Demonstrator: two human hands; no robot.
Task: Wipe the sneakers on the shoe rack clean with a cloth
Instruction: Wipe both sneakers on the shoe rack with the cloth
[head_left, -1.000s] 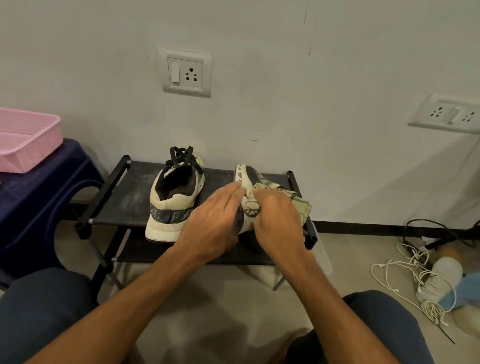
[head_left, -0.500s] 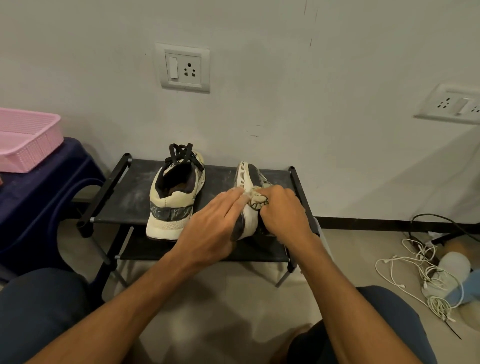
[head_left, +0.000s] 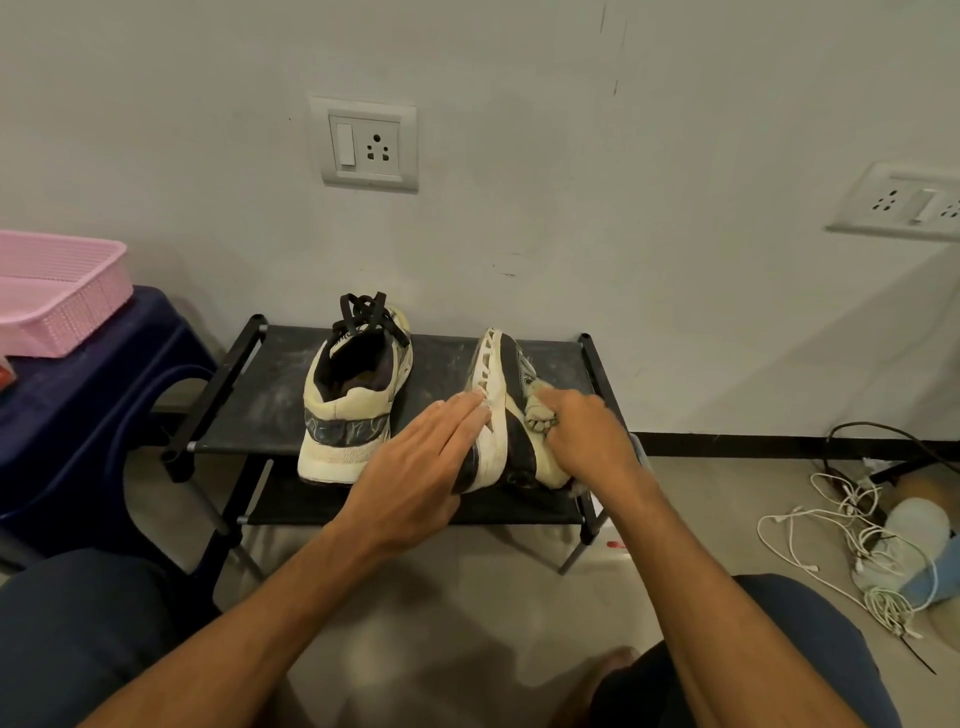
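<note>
Your left hand (head_left: 415, 467) lies flat, fingers straight, against the sole of the tipped sneaker (head_left: 501, 405), which stands on its side at the right of the top shelf of the rack (head_left: 260, 395); your right hand (head_left: 587, 436) bunches the cloth (head_left: 537, 415) in curled fingers and presses it to that sneaker's upper; the other sneaker (head_left: 353, 410) sits upright just to the left, heel toward you.
</note>
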